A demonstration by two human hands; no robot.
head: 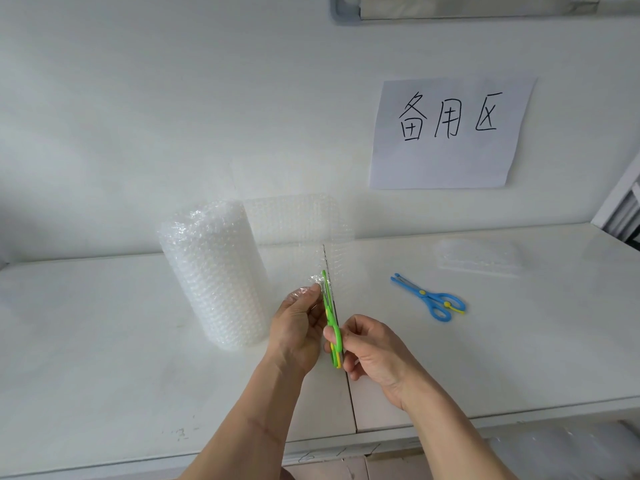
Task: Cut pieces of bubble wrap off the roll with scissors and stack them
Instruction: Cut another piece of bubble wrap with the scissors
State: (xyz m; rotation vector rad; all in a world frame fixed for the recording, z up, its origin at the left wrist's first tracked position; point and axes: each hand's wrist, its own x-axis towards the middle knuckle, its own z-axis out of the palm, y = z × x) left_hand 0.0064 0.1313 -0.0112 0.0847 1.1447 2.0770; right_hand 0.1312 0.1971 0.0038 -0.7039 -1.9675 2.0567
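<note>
Standing upright on the white table (pixel 104 341) at about ten o'clock from the hands: the bubble wrap roll (pixel 213 275), with a loose sheet (pixel 298 223) drawn off toward one o'clock and hanging in the air. Pinching the sheet's lower edge between thumb and fingertips: the left hand (pixel 298 327), fingers curled on the film. Curled round the handles of the green scissors (pixel 330 320): the right hand (pixel 374 351), blades pointing to twelve o'clock and already part way up into the sheet; how wide the blades stand, impossible to tell. Probably featherlight, limp and slippery, this wrap; likely to fold or slide off the blades unless kept taut, so best gripped close beside the cut line, as here. Off at two o'clock, well apart: spare blue scissors (pixel 429 299) lying flat, and beyond them a low stack of cut pieces (pixel 479 258). On the wall above, a paper sign (pixel 446 133) with handwritten characters. Nothing between cut and stack save the blue scissors, easily passed over.
</note>
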